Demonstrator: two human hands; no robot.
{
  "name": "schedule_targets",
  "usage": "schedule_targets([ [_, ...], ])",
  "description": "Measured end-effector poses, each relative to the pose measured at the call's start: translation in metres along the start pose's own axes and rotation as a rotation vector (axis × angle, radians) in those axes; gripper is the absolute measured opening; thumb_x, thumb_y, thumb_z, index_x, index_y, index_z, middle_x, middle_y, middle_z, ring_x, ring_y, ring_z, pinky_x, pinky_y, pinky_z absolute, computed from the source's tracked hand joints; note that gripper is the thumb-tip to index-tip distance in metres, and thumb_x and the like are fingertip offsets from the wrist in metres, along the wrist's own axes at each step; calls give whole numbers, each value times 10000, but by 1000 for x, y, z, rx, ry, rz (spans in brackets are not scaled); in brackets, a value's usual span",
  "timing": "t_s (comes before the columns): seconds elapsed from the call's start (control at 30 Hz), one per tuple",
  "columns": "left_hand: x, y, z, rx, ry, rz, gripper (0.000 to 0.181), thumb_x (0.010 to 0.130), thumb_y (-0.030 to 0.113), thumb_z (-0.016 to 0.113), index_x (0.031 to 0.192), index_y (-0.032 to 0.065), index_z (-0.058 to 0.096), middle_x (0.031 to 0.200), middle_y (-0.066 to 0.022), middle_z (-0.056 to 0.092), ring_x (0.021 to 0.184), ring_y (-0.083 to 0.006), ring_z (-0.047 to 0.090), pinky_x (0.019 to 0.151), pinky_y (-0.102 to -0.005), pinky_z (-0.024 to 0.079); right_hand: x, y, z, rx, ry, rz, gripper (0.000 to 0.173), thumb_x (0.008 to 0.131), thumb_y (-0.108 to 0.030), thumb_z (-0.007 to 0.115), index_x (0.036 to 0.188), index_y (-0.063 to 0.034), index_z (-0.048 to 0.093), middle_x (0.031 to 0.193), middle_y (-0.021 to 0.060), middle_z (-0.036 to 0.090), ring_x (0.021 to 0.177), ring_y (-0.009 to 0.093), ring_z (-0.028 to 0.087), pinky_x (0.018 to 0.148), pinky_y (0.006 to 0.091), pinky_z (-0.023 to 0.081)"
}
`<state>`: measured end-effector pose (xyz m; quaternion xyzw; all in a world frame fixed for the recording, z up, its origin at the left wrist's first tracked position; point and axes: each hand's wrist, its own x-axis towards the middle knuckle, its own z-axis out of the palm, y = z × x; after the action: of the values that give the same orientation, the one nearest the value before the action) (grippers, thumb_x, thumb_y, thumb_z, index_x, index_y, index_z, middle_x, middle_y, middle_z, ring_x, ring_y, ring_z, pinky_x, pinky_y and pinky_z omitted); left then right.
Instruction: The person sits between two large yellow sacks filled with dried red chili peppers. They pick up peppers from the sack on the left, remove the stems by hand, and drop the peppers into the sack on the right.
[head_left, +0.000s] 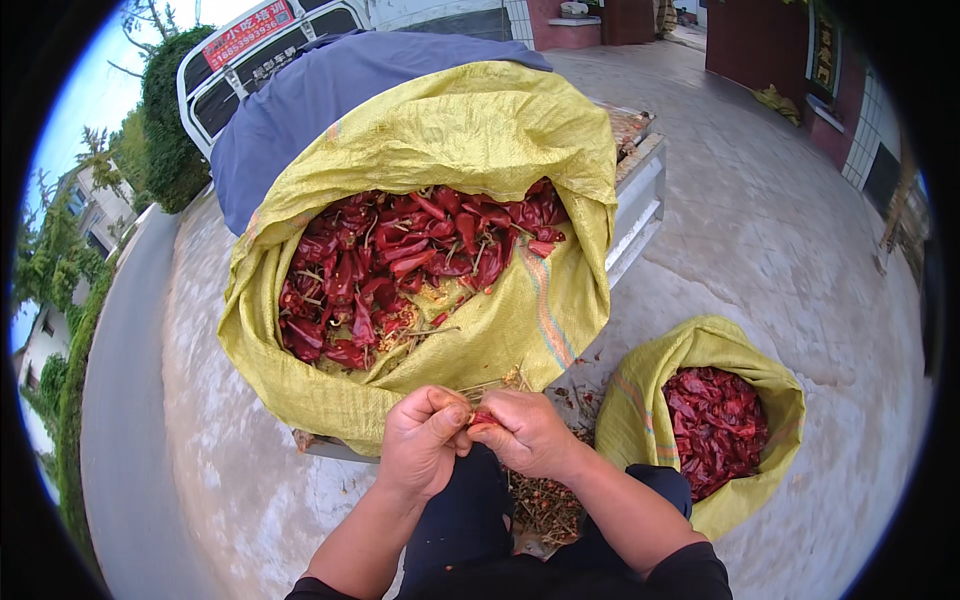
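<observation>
My left hand (429, 435) and my right hand (523, 433) meet in front of my lap, fingertips nearly touching. A dried red chili pepper (484, 418) is pinched in my right hand. The left thumb and forefinger are closed at its end, apparently on the stem, mostly hidden by the fingers. Just beyond the hands lies a large yellow woven sack (480, 330), its mouth wide, with dried red chilies (397, 247), loose stems and pale seeds inside. At my right, a smaller yellow woven sack (637, 405) stands upright, filled with deep red chili pods (716, 427).
The large sack rests on a truck's flatbed (637, 202), beside blue cloth (322, 90). Discarded stems and bits (547, 506) lie heaped on the ground between my legs. Concrete paving (750, 247) surrounds the truck, with a road (127, 360) at the left.
</observation>
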<state>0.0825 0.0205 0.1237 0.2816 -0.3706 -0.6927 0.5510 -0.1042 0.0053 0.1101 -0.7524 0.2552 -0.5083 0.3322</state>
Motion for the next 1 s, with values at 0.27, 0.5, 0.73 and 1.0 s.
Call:
schedule_targets([
  [0.27,11,-8,15,1005,-179,512,101,982,73,707,950,15,631,907,-91,701,685,-151,650,588,-282,525,-29,18,-21,345,-139,296,306,1008,-310,679,872,-43,619,745,106,598,653,305,606,594,376,480],
  [0.5,23,8,30,594,123,223,100,981,86,676,916,22,635,803,-66,692,680,-129,629,610,-272,496,-47,29,-15,-54,-55,31,289,1002,-309,689,919,-34,651,794,116,628,675,293,635,618,373,507],
  [0.73,5,17,6,1694,-54,260,279,863,294,825,916,45,711,837,-135,695,739,-327,693,673,-421,543,-56,23,-42,577,210,484,191,1031,-206,665,1084,-26,627,821,56,679,676,108,622,621,267,498],
  [1.0,59,85,-63,2393,472,241,338,859,414,744,821,78,751,900,-128,722,822,-344,712,746,-493,556,-55,33,-34,732,230,565,153,982,-113,662,1104,-32,617,830,7,602,707,88,570,645,252,463],
])
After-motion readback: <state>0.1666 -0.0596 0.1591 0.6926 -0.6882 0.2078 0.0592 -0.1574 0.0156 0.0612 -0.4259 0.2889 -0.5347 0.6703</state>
